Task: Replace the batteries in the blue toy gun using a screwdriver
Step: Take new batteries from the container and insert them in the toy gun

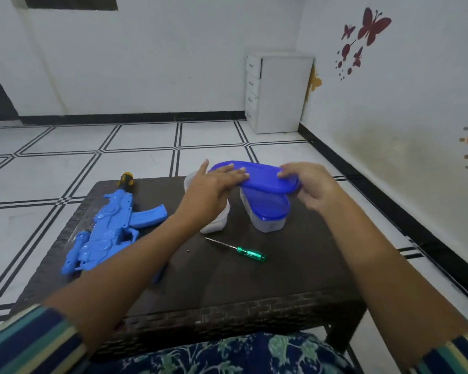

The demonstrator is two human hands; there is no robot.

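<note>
The blue toy gun lies on the left of the dark wicker table, its yellow-black muzzle pointing away. A green-handled screwdriver lies mid-table, apart from both hands. Beside its tip sits a tiny dark screw. Both hands hold a blue oval lid above two containers. My left hand rests on the lid's left end with straight fingers. My right hand grips its right end with curled fingers. A small blue piece peeks from under my left forearm.
A whitish open container stands under my left wrist, partly hidden. To its right stands a clear container with its own blue lid on. A white drawer cabinet stands in the far corner on the tiled floor.
</note>
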